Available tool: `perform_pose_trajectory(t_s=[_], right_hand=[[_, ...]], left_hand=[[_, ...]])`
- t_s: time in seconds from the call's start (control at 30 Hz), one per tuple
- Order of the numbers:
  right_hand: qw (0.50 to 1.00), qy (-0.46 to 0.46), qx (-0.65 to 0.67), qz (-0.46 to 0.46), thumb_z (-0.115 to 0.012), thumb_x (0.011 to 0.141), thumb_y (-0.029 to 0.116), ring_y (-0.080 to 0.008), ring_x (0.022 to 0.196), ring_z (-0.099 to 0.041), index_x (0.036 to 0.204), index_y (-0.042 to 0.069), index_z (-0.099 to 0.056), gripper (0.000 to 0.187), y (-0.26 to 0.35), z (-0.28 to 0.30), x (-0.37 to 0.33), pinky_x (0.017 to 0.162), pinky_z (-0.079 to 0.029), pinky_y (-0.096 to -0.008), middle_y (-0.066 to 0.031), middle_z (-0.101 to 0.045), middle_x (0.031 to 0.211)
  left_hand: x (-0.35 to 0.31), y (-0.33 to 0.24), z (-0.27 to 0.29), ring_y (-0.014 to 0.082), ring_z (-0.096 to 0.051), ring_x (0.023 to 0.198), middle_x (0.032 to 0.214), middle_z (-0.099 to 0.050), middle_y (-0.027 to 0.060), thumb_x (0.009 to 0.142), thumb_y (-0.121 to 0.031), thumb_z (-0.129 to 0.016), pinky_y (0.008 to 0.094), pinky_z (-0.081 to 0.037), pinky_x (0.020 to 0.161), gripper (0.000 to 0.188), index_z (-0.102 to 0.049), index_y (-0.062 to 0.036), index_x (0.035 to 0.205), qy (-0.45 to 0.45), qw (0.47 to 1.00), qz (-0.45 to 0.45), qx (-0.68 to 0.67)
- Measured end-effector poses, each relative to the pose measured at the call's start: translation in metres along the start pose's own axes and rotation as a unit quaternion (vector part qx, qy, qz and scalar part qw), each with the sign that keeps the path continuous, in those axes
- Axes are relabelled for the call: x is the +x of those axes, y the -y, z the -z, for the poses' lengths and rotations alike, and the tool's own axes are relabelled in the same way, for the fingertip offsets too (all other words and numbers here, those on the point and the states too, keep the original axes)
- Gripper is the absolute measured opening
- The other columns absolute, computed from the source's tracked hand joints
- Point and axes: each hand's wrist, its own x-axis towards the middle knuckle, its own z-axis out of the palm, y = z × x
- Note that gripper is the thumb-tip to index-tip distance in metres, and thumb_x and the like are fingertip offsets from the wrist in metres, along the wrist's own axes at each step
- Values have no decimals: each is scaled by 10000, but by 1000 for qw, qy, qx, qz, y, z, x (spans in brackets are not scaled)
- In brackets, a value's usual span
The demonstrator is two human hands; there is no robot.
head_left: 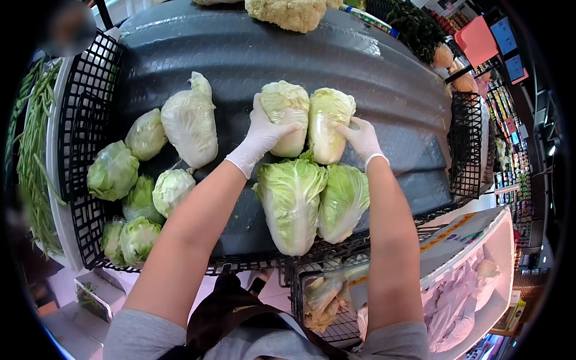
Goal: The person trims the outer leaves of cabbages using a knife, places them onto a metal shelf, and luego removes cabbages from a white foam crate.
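Left cabbage [290, 108], gripped in left hand [266, 131]; right cabbage [330, 114], in right hand's [365, 141] grip. Likely heavy, slippery; best held mid-body.

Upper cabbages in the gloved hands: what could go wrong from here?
The left hand holds the upper left cabbage, the right hand the upper right cabbage; their shiny surfaces might slip. Pulled nearer, they could bruise the leafy lower cabbages or nudge those toward the black mesh edge.

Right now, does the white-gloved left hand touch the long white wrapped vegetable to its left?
Apart: head view shows grey surface between left hand and white vegetable.
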Motion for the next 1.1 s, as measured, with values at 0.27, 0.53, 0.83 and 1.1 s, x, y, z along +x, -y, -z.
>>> perform_pose_trajectory(t_s=[0.27,0.53,0.83,1.1], right_hand=[[991,-15,-134,-8,-649,711,568,-336,1286,-348,1191,55,-597,704,1,6,-8,1042,-320,-418,-187,-550,1228],[954,-136,-253,-83,-595,733,604,-319,1249,-396,1142,43,-612,695,71,0,-47,1025,-340,-404,-176,-571,1223],[899,-243,341,126,-644,841,166,-320,1053,-496,1156,-21,-549,378,155,-61,-226,950,-370,-377,-176,-510,1106],[969,-129,201,56,-703,789,143,-338,1289,-349,1235,29,-532,491,111,-63,-403,1049,-310,-396,-136,-571,1207]], left_hand=[[-16,-3,-6,274,-497,1163,1268,-458,210,561,-225,-868,345,-430,972,1110,-161,39,1376,21,995,57,-82],[-40,-71,13,405,-180,1367,1445,-226,291,596,-616,-750,437,-227,1102,1255,-111,74,1426,-76,949,14,305],[-44,-12,140,276,-556,1077,1230,-506,204,591,-280,-875,383,-462,925,884,-421,118,1238,-454,883,66,94],[-29,-40,140,268,-478,1199,1341,-438,221,526,-438,-880,336,-391,1016,1101,-361,141,1305,-278,909,258,174]])
